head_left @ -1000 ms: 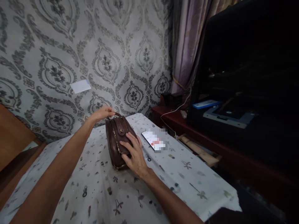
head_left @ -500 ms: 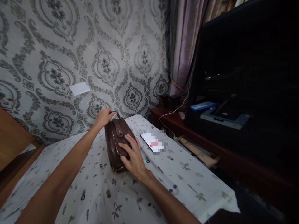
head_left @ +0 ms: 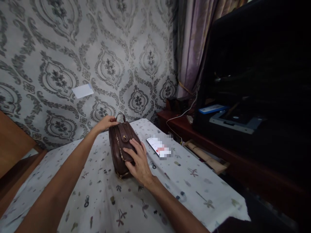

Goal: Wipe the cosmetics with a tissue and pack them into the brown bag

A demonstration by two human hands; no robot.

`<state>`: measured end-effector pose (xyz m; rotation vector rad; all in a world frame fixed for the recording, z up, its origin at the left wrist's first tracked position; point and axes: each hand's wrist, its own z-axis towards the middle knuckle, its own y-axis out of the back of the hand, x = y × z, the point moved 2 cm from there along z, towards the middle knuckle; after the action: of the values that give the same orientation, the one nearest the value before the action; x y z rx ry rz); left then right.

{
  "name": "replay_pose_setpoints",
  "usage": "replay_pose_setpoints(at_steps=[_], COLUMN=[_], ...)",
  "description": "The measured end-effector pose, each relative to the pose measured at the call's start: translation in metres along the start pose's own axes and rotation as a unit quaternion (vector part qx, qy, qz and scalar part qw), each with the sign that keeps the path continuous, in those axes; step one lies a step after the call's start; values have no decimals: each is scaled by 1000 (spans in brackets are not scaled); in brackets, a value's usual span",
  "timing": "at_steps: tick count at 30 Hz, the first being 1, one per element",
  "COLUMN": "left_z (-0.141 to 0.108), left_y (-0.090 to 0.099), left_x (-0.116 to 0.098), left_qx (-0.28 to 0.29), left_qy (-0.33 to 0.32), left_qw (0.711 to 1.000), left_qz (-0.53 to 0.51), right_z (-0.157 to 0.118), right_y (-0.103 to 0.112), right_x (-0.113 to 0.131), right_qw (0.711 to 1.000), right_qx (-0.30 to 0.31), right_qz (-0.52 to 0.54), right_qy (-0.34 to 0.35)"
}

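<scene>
A dark brown leather handbag (head_left: 116, 145) with gold zips and a small turn clasp stands on the patterned cloth. Its carry handle (head_left: 120, 115) arches up at the far end. My left hand (head_left: 107, 123) is closed at the bag's far left top corner, beside the handle. Whatever its fingertips pinch there is hidden. Across the near right part of the bag lies my right hand (head_left: 139, 163), its fingers bent over the top and side, gripping the bag. A phone (head_left: 155, 147) with a lit, partly blurred screen rests right of the bag.
The white printed cloth (head_left: 194, 191) drops at its right edge. Beyond it are a dark red cabinet (head_left: 175, 121), a white cable (head_left: 179, 115) and a large black screen (head_left: 243, 64). Patterned wallpaper (head_left: 109, 64) stands behind, and a wooden panel (head_left: 14, 142) at the left.
My left hand has shifted slightly left and down, off the handle to the bag's corner. The handle now stands free. My right hand has stayed on the bag.
</scene>
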<state>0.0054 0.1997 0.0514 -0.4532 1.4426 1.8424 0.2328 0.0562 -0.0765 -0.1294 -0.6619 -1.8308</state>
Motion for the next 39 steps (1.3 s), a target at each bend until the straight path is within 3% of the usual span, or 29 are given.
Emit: replay_pose_setpoints(at_steps=[7, 13, 27, 32, 39], left_z=[-7, -7, -37, -23, 11], left_y=[2, -10, -22, -23, -30], left_x=[41, 52, 22, 12, 2], left_qx=[-67, -135, -169, -157, -88], left_qy=[49, 56, 37, 58, 84], left_qw=[997, 989, 981, 983, 992], left_qz=[2, -30, -86, -75, -44], right_z=[1, 1, 0, 0, 0], right_y=[1, 2, 0, 0, 2], right_x=[1, 2, 0, 0, 1], right_qw=[1000, 1000, 1000, 1000, 1000], right_qx=[-3, 2, -7, -4, 2], right_qz=[-8, -11, -4, -5, -14], right_qy=[0, 0, -2, -1, 3])
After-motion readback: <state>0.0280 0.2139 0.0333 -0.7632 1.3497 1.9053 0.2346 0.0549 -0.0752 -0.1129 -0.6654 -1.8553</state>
